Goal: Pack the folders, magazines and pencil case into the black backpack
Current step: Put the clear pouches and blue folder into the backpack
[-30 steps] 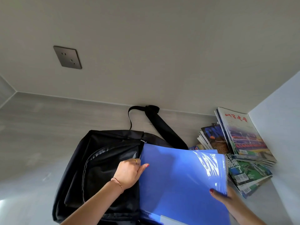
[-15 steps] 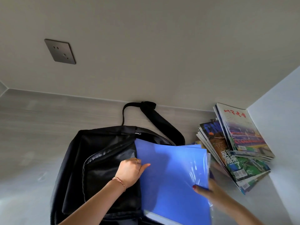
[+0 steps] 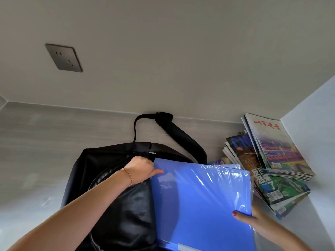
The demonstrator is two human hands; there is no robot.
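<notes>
Head view: left hand (image 3: 140,169) at the backpack (image 3: 112,187) mouth, fingers curled over the black top edge and gripping it, thumb stretched out toward the corner of the folders (image 3: 201,201) just right of it, wrist wearing a thin bracelet (image 3: 127,175). Right hand (image 3: 251,217) low and right of that grip, pinching the folders' right edge, red-nailed thumb on the blue front, remaining fingers hidden behind. Folders blue, wrapped in glossy film, tilted, spanning from one grip to the other, left edge against the backpack's open side; how far inside, cannot tell. Strap (image 3: 181,136) looping up beyond the left grip to the wall. Magazines (image 3: 272,165) fanned in a stack past the right grip, in the corner, apart from that hand, partly covered by the folders' far edge. Counter (image 3: 45,142) pale wood-grain under everything. Socket (image 3: 63,57) on the wall, well above and left of the left grip. Pencil case not visible.
</notes>
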